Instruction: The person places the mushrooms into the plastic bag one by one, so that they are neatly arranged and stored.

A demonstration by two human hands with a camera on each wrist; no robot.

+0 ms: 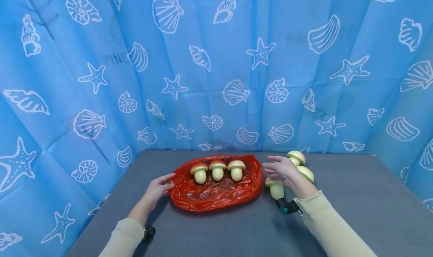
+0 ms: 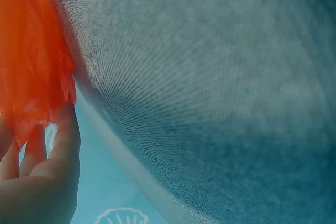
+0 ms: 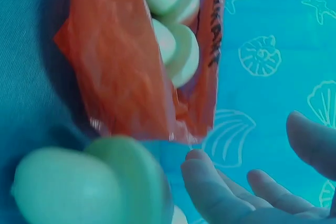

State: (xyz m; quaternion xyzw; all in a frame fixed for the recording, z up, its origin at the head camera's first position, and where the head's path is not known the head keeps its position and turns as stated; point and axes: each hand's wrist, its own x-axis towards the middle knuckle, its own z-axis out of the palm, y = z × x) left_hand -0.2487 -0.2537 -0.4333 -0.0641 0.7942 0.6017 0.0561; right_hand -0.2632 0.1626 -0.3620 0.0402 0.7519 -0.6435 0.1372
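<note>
Red bag [image 1: 216, 200] touching left fingers [image 1: 166, 178]; right fingers [image 3: 211, 186] spread.

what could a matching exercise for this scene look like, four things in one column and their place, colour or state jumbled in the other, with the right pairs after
Things
1. left hand
2. right hand
3. curtain
4. row of three mushrooms

Place, colour or state
a. blue, printed with white shells and starfish
b. within the red plastic
c. holding nothing, near the loose mushrooms
d. touching the edge of the red plastic

Right pairs: 1-d, 2-c, 3-a, 4-b
</note>
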